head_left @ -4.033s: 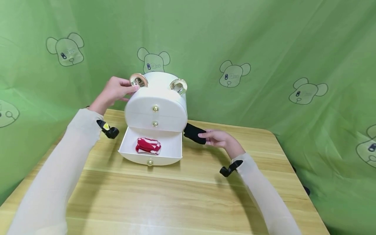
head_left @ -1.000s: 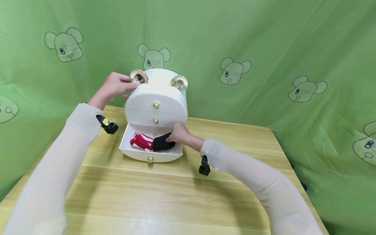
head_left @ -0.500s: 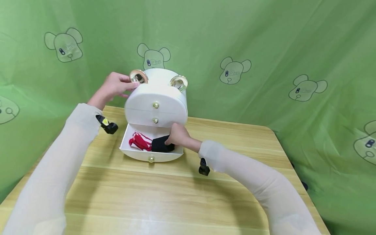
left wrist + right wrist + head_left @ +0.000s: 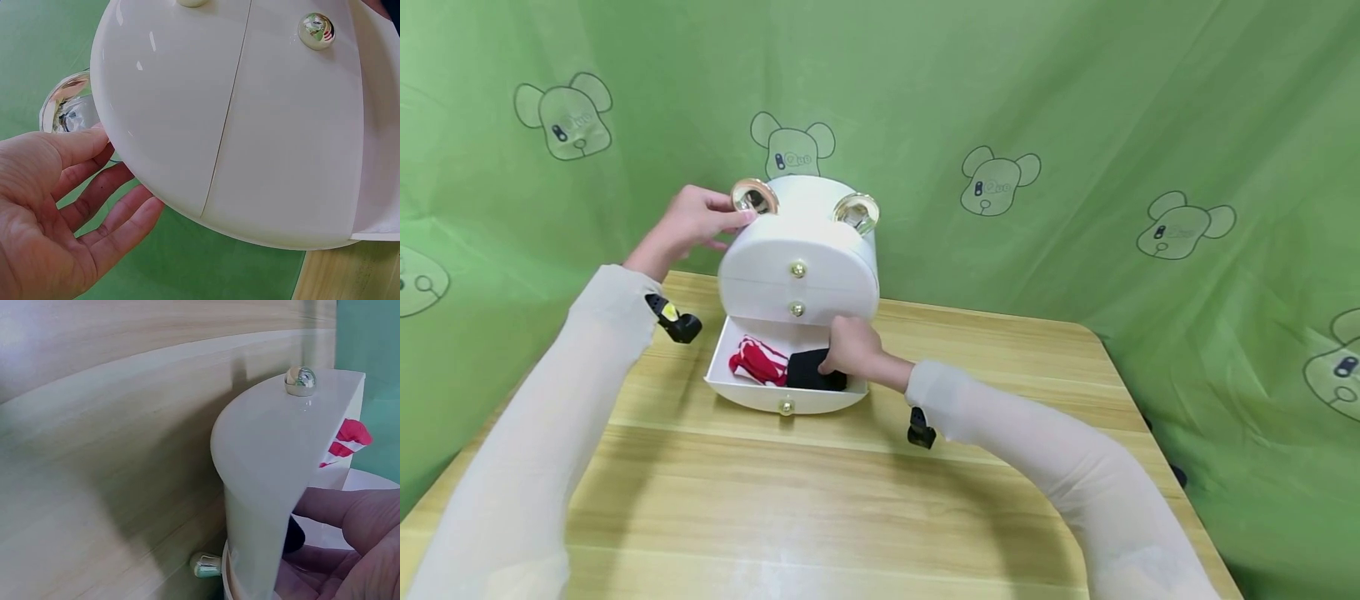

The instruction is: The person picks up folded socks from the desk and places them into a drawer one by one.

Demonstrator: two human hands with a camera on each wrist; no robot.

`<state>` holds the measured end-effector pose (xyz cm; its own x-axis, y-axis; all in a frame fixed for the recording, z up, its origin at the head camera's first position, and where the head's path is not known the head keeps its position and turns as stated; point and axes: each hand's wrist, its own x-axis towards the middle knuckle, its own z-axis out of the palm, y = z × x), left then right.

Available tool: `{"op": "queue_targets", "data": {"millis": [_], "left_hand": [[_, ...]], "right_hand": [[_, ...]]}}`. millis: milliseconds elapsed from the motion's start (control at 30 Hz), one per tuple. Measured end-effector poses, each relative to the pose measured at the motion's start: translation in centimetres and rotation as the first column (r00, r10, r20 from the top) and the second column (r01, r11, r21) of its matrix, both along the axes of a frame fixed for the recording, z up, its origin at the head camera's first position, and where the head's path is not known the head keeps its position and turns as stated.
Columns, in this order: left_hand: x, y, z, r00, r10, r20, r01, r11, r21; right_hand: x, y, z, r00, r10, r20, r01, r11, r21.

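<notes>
A white rounded box (image 4: pixel 797 275) with gold knobs and two shiny gold ears stands on the table, its bottom drawer (image 4: pixel 741 396) pulled out. My left hand (image 4: pixel 700 218) rests against the box's upper left side by the left ear (image 4: pixel 754 198); in the left wrist view its fingers (image 4: pixel 119 231) lie nearly straight along the edge. My right hand (image 4: pixel 853 346) reaches into the drawer's right half, holding a folded black cloth (image 4: pixel 808 369) between thumb and fingers. Beside it lies a folded red-and-white cloth (image 4: pixel 758 360). My right fingertips are partly hidden behind the drawer wall.
The wooden table (image 4: pixel 820 500) extends in front of the box and to its right. A green curtain (image 4: pixel 925 100) with printed bear heads hangs close behind and at both sides. The second ear (image 4: pixel 857 214) sticks up on the box's right.
My right hand has carried the black cloth from right of the box into the drawer. The red-and-white cloth has shifted slightly left. My left hand has stayed at the box.
</notes>
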<state>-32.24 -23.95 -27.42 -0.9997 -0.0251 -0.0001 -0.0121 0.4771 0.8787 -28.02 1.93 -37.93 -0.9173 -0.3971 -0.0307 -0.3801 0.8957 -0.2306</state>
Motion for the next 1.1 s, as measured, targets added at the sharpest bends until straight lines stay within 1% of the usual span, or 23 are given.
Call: {"op": "queue_targets", "data": {"millis": [133, 233, 300, 367, 433, 467, 500, 567, 667, 767, 833, 900, 967, 1067, 1100], "left_hand": [[0.0, 0.1, 0.0, 1.000, -0.002, -0.002, 0.002, 1.000, -0.003], [0.0, 0.2, 0.0, 1.000, -0.002, 0.001, 0.002, 1.000, -0.003], [0.0, 0.2, -0.1, 1.000, 0.000, 0.002, 0.000, 1.000, -0.001], [0.0, 0.2, -0.1, 1.000, 0.002, 0.002, -0.002, 1.000, 0.001], [0.0, 0.2, -0.1, 1.000, 0.002, 0.002, -0.002, 1.000, 0.002], [0.0, 0.2, -0.1, 1.000, 0.001, 0.001, -0.001, 1.000, 0.003], [0.0, 0.2, -0.1, 1.000, 0.000, 0.001, 0.000, 1.000, 0.003], [0.0, 0.2, -0.1, 1.000, 0.000, 0.002, 0.000, 1.000, 0.003], [0.0, 0.2, -0.1, 1.000, -0.001, 0.005, 0.001, 1.000, 0.001], [0.1, 0.2, 0.0, 1.000, 0.000, 0.004, 0.000, 1.000, 0.006], [0.1, 0.2, 0.0, 1.000, 0.001, 0.002, -0.001, 1.000, 0.007], [0.1, 0.2, 0.0, 1.000, 0.003, -0.002, -0.003, 1.000, 0.010], [0.1, 0.1, 0.0, 1.000, 0.004, -0.004, -0.004, 1.000, 0.008], [0.1, 0.1, 0.0, 1.000, 0.005, -0.006, -0.005, 1.000, 0.006], [0.1, 0.1, 0.0, 1.000, 0.004, -0.006, -0.004, 1.000, 0.006]], "right_hand": [[-0.1, 0.1, 0.4, 1.000, 0.012, 0.020, -0.013, 1.000, 0.001], [-0.3, 0.4, 0.9, 0.998, 0.026, 0.062, -0.025, 1.000, -0.019], [-0.4, 0.7, 1.2, 0.994, 0.035, 0.107, -0.031, 0.999, -0.042], [-0.6, 1.1, 1.6, 0.985, 0.039, 0.169, -0.025, 0.996, -0.086], [-0.8, 1.6, 2.0, 0.969, 0.039, 0.243, -0.001, 0.988, -0.152], [-0.9, 1.9, 2.2, 0.959, 0.040, 0.282, 0.017, 0.980, -0.198], [-1.0, 2.3, 2.3, 0.946, 0.042, 0.322, 0.040, 0.969, -0.245], [-1.2, 3.1, 2.6, 0.915, 0.054, 0.399, 0.094, 0.935, -0.343], [-1.4, 4.5, 2.8, 0.861, 0.103, 0.497, 0.166, 0.869, -0.467], [-1.5, 6.1, 2.9, 0.814, 0.168, 0.557, 0.212, 0.805, -0.554], [-1.4, 7.1, 2.7, 0.790, 0.213, 0.575, 0.223, 0.775, -0.592], [-1.2, 8.0, 2.3, 0.763, 0.266, 0.589, 0.212, 0.757, -0.618], [-0.8, 8.9, 1.8, 0.729, 0.324, 0.603, 0.188, 0.752, -0.632], [0.0, 9.8, 0.7, 0.661, 0.430, 0.616, 0.118, 0.750, -0.650], [0.4, 10.0, 0.4, 0.643, 0.459, 0.614, 0.096, 0.747, -0.658]]}}
